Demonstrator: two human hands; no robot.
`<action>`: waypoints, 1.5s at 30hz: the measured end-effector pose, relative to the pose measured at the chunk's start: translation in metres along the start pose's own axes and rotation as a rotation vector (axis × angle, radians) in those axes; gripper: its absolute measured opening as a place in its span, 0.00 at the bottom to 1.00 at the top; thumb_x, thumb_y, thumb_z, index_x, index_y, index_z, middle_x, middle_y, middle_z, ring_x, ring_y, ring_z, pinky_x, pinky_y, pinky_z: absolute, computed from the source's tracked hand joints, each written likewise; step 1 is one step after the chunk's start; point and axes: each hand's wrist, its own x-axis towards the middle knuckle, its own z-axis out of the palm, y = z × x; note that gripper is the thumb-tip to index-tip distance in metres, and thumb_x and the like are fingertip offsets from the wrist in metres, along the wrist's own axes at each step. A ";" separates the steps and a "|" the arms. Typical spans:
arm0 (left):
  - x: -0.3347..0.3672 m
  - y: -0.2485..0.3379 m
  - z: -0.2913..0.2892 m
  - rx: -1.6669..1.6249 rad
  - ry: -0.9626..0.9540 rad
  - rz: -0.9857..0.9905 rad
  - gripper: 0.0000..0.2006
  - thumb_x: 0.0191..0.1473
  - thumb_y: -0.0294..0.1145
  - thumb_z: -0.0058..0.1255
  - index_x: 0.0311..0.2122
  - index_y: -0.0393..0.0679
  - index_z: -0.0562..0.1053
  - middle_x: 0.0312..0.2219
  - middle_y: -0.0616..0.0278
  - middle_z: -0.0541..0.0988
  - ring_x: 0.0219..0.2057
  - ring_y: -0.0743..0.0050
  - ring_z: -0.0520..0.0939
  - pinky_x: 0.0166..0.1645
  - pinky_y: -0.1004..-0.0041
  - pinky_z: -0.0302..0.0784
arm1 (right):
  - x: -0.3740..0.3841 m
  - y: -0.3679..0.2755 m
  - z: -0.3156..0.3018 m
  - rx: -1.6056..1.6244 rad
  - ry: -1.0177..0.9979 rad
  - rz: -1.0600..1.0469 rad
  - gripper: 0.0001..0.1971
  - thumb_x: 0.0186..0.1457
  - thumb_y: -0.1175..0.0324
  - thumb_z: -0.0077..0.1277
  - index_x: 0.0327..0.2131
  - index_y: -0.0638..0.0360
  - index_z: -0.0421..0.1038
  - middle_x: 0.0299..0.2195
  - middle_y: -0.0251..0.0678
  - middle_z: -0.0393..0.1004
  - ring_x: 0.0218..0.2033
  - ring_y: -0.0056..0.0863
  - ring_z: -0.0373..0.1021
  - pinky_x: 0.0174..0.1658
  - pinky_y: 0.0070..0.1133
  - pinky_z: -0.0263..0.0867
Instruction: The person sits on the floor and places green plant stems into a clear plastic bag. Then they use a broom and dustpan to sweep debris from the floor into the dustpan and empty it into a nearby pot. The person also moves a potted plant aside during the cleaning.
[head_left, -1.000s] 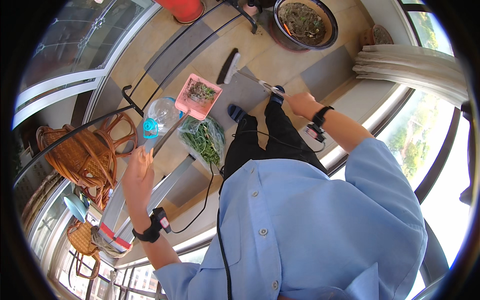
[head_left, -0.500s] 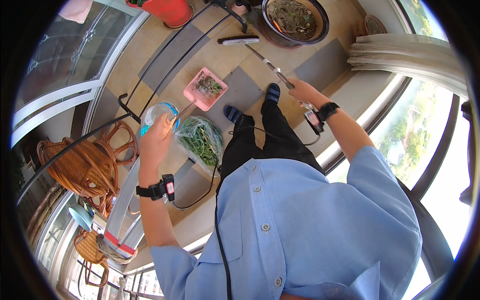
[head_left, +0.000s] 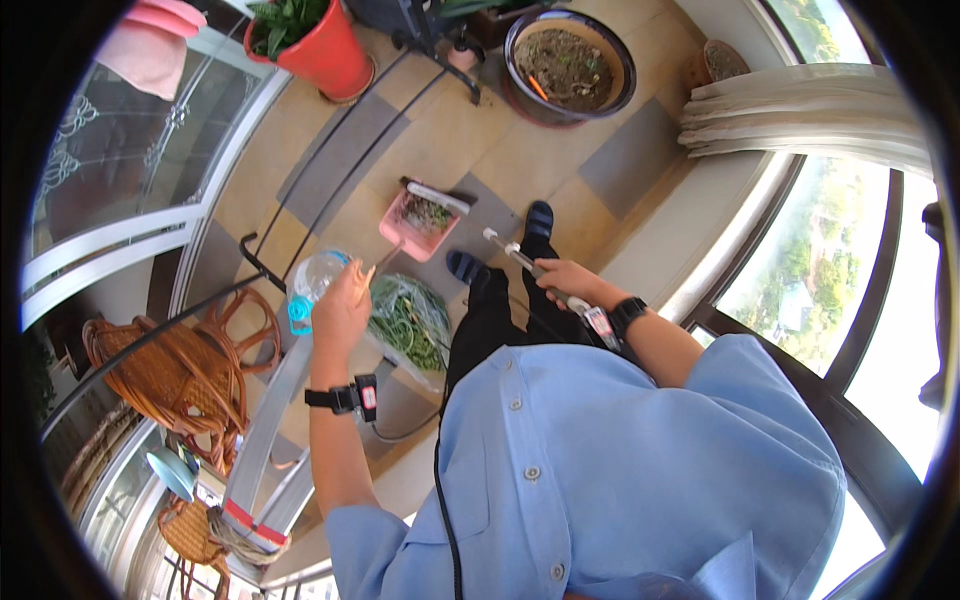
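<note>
My left hand (head_left: 341, 312) is closed round the thin handle of a pink dustpan (head_left: 391, 236). Grey-brown debris with green bits (head_left: 424, 216) lies in the pan. Across the pan's far edge rests the white broom head (head_left: 438, 197), its dark bristles partly hidden. My right hand (head_left: 572, 281) grips the broom handle (head_left: 517, 257), whose white tip points toward the pan. A gap shows between that tip and the broom head, so the two look apart.
A clear bag of green vegetables (head_left: 410, 325) and a large clear bottle with a blue cap (head_left: 318, 275) stand by my left arm. A black metal rack (head_left: 345, 150) crosses the left side. Beyond are a soil-filled pot (head_left: 565, 75), a red pot (head_left: 325, 60) and a rattan chair (head_left: 165, 355).
The broom head has gone from the far floor onto the dustpan. My right hand has come nearer and lower with the handle. A gap now shows between handle and head.
</note>
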 end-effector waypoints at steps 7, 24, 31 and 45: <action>-0.007 -0.003 -0.006 -0.085 0.051 0.048 0.20 0.47 0.26 0.54 0.49 0.44 0.70 0.37 0.47 0.78 0.38 0.47 0.79 0.40 0.62 0.76 | -0.061 -0.006 -0.025 0.225 0.058 -0.016 0.28 0.57 0.68 0.43 0.62 0.51 0.51 0.20 0.26 0.64 0.14 0.15 0.61 0.16 0.16 0.59; 0.087 0.034 0.016 -0.027 0.126 -0.089 0.24 0.52 0.35 0.49 0.55 0.46 0.64 0.43 0.46 0.76 0.42 0.44 0.77 0.44 0.58 0.74 | -0.079 -0.017 -0.078 0.676 0.066 -0.096 0.08 0.58 0.70 0.44 0.42 0.53 0.62 0.22 0.27 0.64 0.16 0.13 0.62 0.15 0.14 0.60; 0.087 0.052 0.008 0.224 0.176 -0.217 0.33 0.53 0.39 0.51 0.61 0.38 0.56 0.51 0.44 0.69 0.53 0.45 0.69 0.51 0.57 0.70 | -0.053 -0.036 -0.122 0.825 -0.003 0.036 0.07 0.56 0.65 0.48 0.31 0.55 0.63 0.21 0.31 0.70 0.17 0.19 0.65 0.17 0.17 0.61; 0.167 0.291 0.105 -0.534 -0.374 -0.086 0.20 0.57 0.33 0.48 0.53 0.36 0.68 0.47 0.48 0.73 0.45 0.59 0.76 0.46 0.67 0.73 | 0.066 -0.155 -0.110 0.700 -0.199 -0.073 0.13 0.56 0.59 0.47 0.23 0.54 0.71 0.17 0.33 0.70 0.14 0.23 0.65 0.15 0.22 0.52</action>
